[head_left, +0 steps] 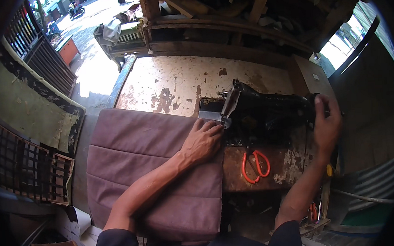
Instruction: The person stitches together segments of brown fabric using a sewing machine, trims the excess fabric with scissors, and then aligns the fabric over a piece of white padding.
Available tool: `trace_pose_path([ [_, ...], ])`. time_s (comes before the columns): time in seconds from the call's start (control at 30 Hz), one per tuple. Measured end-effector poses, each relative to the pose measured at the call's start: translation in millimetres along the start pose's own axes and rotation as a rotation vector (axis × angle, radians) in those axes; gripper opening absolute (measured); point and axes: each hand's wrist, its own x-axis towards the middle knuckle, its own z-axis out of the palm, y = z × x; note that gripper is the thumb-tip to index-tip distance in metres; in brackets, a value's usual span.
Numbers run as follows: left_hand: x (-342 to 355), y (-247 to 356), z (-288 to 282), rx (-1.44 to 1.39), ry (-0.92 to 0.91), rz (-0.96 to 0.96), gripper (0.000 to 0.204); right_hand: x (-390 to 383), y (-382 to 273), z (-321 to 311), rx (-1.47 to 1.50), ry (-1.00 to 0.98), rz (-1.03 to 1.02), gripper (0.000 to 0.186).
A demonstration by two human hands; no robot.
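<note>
A large mauve padded cover [141,167] lies over the left part of a worn sewing table [176,83]. My left hand [202,140] rests flat on the cover's right edge, fingers pointing at the needle area of a black sewing machine [268,112]. My right hand [327,123] is wrapped around the hand wheel at the machine's right end. Orange-handled scissors [255,165] lie on the table just in front of the machine, between my two arms.
Wooden shelves and beams [227,22] rise behind the table. A metal grille [28,169] and a greenish panel [29,106] stand on the left. A sunlit street with a parked motorbike [76,9] shows at top left. Corrugated sheet [376,184] stands at right.
</note>
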Motion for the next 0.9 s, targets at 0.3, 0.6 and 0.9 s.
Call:
trace_pose_path([
  [0.3,3,6,9,-0.005,0.023,0.007,0.036,88,187,24,-0.706,-0.485,0.282,0.058],
  [0.6,4,4,3,-0.045,0.012,-0.014,0.036,-33,171,-12,0.663,0.048,0.65,0.05],
  [0.9,8,-1,9,-0.061,-0.008,-0.011,0.038,-5,167,10,0.559,0.11,0.729,0.062],
])
